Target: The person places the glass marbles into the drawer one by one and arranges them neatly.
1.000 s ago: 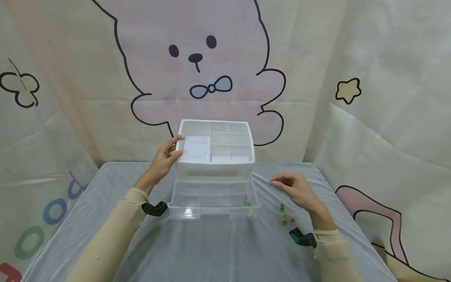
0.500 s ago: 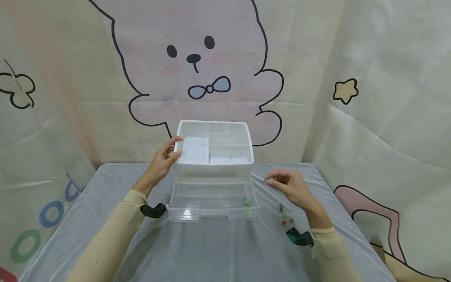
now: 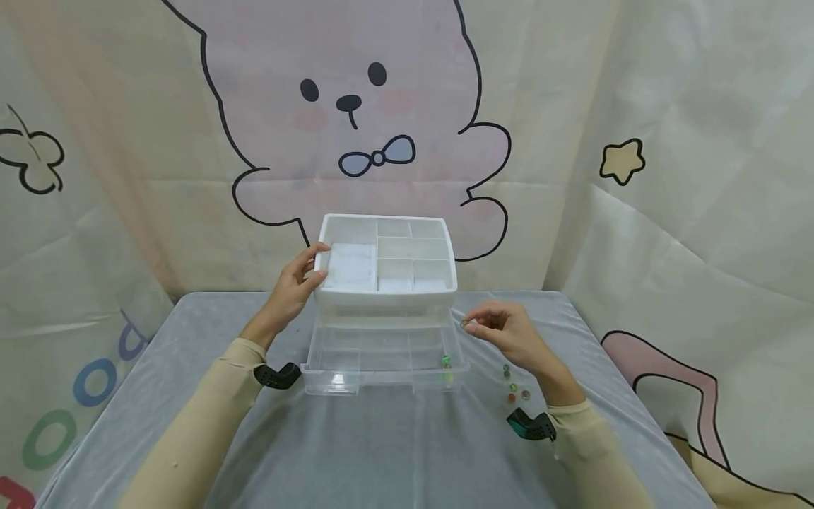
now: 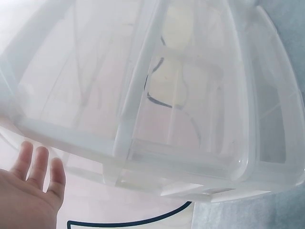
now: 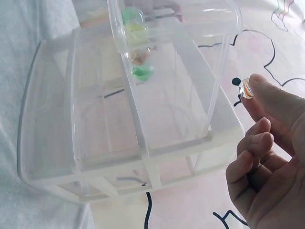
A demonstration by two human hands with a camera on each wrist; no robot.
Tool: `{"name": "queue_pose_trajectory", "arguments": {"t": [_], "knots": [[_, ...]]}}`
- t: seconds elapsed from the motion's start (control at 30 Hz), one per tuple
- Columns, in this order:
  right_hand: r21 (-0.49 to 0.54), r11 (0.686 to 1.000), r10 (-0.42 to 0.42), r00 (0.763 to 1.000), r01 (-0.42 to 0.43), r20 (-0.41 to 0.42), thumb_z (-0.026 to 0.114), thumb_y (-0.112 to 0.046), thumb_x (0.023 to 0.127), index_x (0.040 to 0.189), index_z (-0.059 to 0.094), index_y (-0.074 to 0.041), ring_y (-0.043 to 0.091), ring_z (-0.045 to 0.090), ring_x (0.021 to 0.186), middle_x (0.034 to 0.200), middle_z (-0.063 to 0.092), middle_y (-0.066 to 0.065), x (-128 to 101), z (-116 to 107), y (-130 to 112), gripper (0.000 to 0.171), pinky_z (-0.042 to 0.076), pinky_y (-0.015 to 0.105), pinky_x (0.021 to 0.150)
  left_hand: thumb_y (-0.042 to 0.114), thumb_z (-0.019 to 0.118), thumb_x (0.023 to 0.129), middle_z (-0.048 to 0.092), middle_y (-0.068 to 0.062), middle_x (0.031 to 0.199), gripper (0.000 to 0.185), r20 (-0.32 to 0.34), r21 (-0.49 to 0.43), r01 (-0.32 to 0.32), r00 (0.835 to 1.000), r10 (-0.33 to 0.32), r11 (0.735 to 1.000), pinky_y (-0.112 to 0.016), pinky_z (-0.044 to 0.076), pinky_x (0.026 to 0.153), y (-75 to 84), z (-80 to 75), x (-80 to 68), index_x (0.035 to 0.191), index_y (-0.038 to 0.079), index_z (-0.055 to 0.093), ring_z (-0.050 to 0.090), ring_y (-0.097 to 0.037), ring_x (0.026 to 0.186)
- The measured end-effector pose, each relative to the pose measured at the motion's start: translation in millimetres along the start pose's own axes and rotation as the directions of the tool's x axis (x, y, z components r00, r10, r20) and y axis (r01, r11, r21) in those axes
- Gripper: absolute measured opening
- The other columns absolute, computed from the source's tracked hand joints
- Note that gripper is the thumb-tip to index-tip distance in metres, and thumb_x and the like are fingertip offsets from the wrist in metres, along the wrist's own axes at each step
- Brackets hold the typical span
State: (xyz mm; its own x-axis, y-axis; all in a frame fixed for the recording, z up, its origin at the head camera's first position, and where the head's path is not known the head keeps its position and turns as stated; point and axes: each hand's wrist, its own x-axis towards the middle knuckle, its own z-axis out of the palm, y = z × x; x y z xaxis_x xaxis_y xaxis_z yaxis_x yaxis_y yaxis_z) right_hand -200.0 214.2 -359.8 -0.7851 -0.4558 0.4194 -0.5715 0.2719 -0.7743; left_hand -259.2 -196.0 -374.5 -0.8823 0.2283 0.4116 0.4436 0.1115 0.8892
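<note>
Glass marble point(image 5: 247, 88), clear with an orange swirl, pinched between thumb and fingertip of the right hand point(image 3: 509, 338). Held in the air just beside the right wall of the pulled-out clear drawer point(image 3: 356, 379), a little above its rim. Drawer lies to the left of the marble; long axis of drawer runs side to side across the table point(image 3: 394, 452). Right hand by far the nearer to the drawer's open right end.

Green marble point(image 3: 447, 363) already inside the drawer, front right corner. Loose marbles point(image 3: 514, 387) on the cloth, near the right wrist, between hand and table edge.

Left hand point(image 3: 291, 291) on the far side, gripping the left rim of the white organiser box point(image 3: 388, 300): thumb hooked over the top edge by the tray compartments, fingers flat against the side wall. From the left wrist view, fingers straight and close together.

Cartoon-print cloth backdrop point(image 3: 381, 113) behind.
</note>
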Motion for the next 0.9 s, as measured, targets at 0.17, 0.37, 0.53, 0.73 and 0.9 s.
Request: {"name": "queue_pose_trajectory", "arguments": {"t": [0.17,0.37,0.53,0.73,0.9], "knots": [[0.008,0.999,-0.04,0.999,0.039,0.028,0.069,0.004,0.09,0.098,0.075,0.002,0.004,0.043,0.058,0.078,0.058,-0.005,5,6,0,0.01,0.038,0.025,0.05,0.01,0.048,0.105,0.038,-0.025,0.154,0.046,-0.002,0.001,-0.005,1.0,0.005,1.0,-0.018,0.051,0.082,1.5,0.0,-0.6,0.149,0.003,0.038,0.054,-0.014,0.115],[0.022,0.998,-0.061,0.996,0.06,0.061,0.07,0.001,0.091,0.098,0.075,0.004,0.005,0.041,0.058,0.076,0.055,-0.003,8,14,0,0.009,0.038,0.024,0.05,0.01,0.049,0.105,0.037,-0.023,0.156,0.046,-0.001,0.017,0.0,1.0,0.0,1.0,-0.018,0.05,0.083,2.7,0.6,-1.5,0.149,0.004,0.038,0.052,-0.016,0.118],[0.014,0.999,-0.042,0.995,0.041,0.092,0.07,-0.001,0.092,0.099,0.076,0.002,0.004,0.039,0.057,0.077,0.056,-0.001,11,19,-1,0.01,0.038,0.023,0.052,0.01,0.049,0.105,0.038,-0.023,0.156,0.045,0.001,0.02,-0.002,1.0,0.002,1.0,-0.018,0.05,0.083,1.6,-0.8,-0.8,0.149,0.005,0.038,0.053,-0.014,0.117],[0.008,0.999,-0.045,0.992,0.044,0.119,0.071,-0.001,0.091,0.099,0.077,0.0,0.006,0.04,0.056,0.076,0.058,0.005,14,22,-2,0.01,0.038,0.023,0.051,0.009,0.049,0.105,0.037,-0.02,0.157,0.046,0.006,0.013,-0.008,1.0,0.008,1.0,-0.018,0.049,0.083,1.7,-0.9,0.7,0.149,0.003,0.038,0.052,-0.017,0.119],[0.015,0.999,-0.05,0.989,0.049,0.138,0.07,-0.001,0.091,0.099,0.076,0.003,0.009,0.039,0.056,0.075,0.056,0.008,14,24,-4,0.01,0.037,0.023,0.052,0.01,0.049,0.105,0.034,-0.018,0.159,0.046,0.011,0.03,0.001,1.0,-0.001,1.0,-0.018,0.049,0.084,2.5,-0.4,0.2,0.149,0.004,0.039,0.049,-0.03,0.125]]}}
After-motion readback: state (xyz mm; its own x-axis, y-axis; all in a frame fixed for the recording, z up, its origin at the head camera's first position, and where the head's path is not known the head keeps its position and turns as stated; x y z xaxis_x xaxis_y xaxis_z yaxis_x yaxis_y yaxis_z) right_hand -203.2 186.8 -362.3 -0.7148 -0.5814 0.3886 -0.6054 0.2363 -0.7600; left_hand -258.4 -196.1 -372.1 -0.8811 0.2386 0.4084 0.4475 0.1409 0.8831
